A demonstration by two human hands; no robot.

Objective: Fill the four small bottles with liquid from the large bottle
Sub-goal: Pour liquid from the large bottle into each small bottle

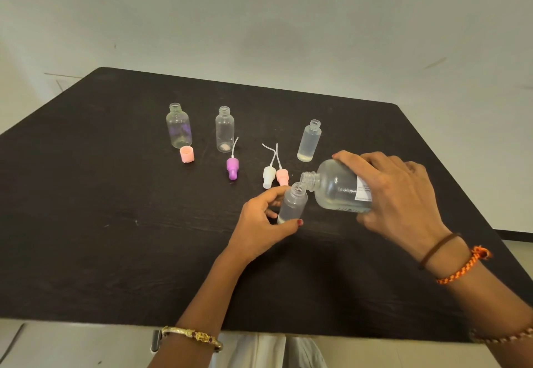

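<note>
Right hand point(401, 194) gripping large bottle point(336, 187) tipped, mouth leftward, left hand point(261, 223) holding upright small bottle point(292, 204)

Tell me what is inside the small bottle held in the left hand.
A shallow layer of pale liquid sits at the bottom of the small bottle; above it looks empty. The left hand covers part of its base.

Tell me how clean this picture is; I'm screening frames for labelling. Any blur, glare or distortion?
Head view: wide-angle bend curves the table edges; light is soft and even, with faint shadows under both hands; small glints on the large bottle; its label text is too blurred to read.
</note>
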